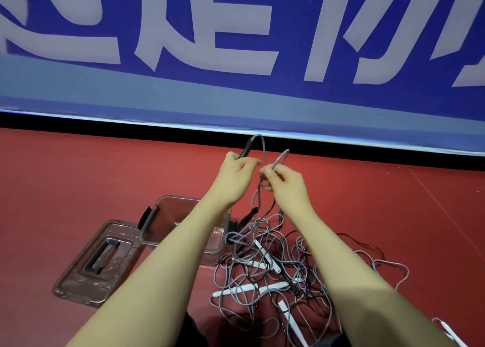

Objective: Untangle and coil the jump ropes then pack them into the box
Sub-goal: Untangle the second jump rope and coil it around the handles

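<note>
Both hands are raised at arm's length over the red floor [78,176]. In the head view, the left hand [237,170] grips a black handle [245,148] pointing up and away, while the right hand [284,181] pinches a grey rope [263,149] that loops between them. Below, the tangled jump ropes [275,268], grey and black with white handles, lie heaped on the floor beside the clear box [181,215], its lid [97,262] lying just left.

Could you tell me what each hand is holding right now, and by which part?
The left hand grips a black handle near its lower end. The right hand pinches the grey rope running from it, at a bend above the tangled pile.
</note>
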The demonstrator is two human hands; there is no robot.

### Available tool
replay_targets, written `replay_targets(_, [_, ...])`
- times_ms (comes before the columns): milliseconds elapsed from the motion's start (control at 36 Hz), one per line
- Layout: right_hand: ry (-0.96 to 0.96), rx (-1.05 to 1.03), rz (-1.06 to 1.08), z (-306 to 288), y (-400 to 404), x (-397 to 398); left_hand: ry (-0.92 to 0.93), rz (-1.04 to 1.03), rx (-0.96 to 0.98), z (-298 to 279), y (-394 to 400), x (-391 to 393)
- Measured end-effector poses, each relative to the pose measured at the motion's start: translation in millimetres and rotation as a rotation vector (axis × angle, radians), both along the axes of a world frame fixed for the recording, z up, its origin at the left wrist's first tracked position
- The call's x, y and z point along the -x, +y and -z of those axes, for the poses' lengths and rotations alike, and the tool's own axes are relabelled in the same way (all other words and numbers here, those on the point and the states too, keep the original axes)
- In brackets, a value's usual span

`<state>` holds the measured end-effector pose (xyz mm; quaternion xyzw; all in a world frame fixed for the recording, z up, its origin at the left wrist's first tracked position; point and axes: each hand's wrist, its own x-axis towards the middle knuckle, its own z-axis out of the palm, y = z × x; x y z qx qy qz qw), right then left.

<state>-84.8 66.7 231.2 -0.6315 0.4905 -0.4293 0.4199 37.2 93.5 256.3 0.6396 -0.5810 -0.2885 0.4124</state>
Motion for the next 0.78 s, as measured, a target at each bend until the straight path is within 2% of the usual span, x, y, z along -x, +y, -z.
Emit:
replay_targets(111, [-0.371, -0.105, 0.029, -14, -3, 1, -0.143, 0.057, -0.139, 19, 2, -5])
replay_targets(222, [-0.631, -0.164, 0.026, -21, -6, 6, -0.175, 0.106, -0.118, 27, 3, -6])
replay_targets(389, [-0.800, -0.196, 0.034, -24, -6, 11, -0.142, 0.002, 0.014, 19, 2, -5])
replay_targets(444, [-0.688, -0.225, 0.027, -18, -8, 13, -0.116, -0.025, 0.045, 16, 2, -4])
replay_targets(556, [-0.075, -0.249, -0.136, 3, -4, 13, -0.062, -0.069, 0.097, 7, 3, -3])
replay_targets(611, [0.173, -0.211, -0.254, 10, 0, 11, -0.035, -0.049, 0.109, 3, 2, -2])
replay_targets(639, [0.239, -0.186, -0.300, 11, 4, 8, -0.031, -0.034, 0.113, 1, 2, -1])
replay_targets(694, [0.252, -0.140, -0.318, 9, 8, 5, -0.035, -0.003, 0.134, -5, 4, 1])
replay_targets(778, [0.241, -0.060, -0.219, 8, 7, 2, -0.017, 0.024, 0.167, -10, 7, 3])
